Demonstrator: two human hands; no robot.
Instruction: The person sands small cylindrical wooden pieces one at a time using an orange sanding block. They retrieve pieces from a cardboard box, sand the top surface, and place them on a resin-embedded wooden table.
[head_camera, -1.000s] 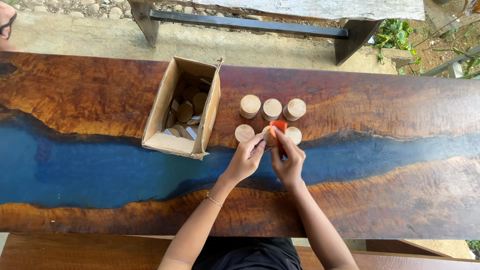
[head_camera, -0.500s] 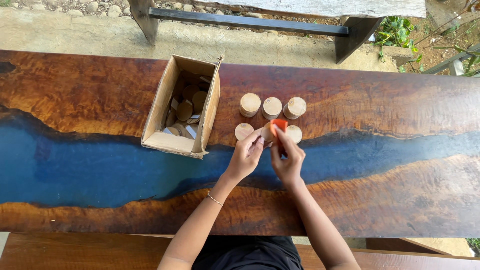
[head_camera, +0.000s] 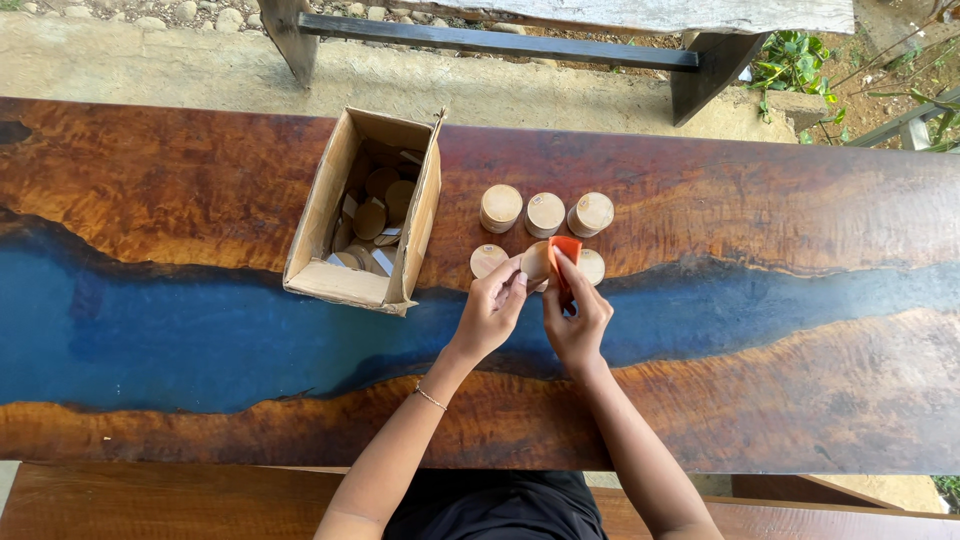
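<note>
A long wooden bench (head_camera: 760, 200) with a blue resin river running along its middle carries everything here, and its broad flat top gives room to keep sorted pieces apart from the stock. An open cardboard box (head_camera: 322, 210) lies on it to the left, flaps spread and mouth turned up toward the person, so the small wooden discs (head_camera: 370, 218) heaped inside can be seen and reached without tipping it. To the right of the box, three short wooden cylinders (head_camera: 545, 213) stand upright in a neat row, just beside one another, with two more (head_camera: 487, 261) in a second row nearer the person (the spacing looks deliberate, like finished pieces set aside). Between those two, the left hand (head_camera: 490, 315) has its grip closed on a wooden cylinder (head_camera: 535, 262), lifted and tilted so its side faces the other hand. The right hand (head_camera: 577, 320) pinches a small folded orange sheet (head_camera: 565, 252), possibly sandpaper, and presses it against that cylinder; holding the piece up off the bench lets the sheet reach round its curved side.
</note>
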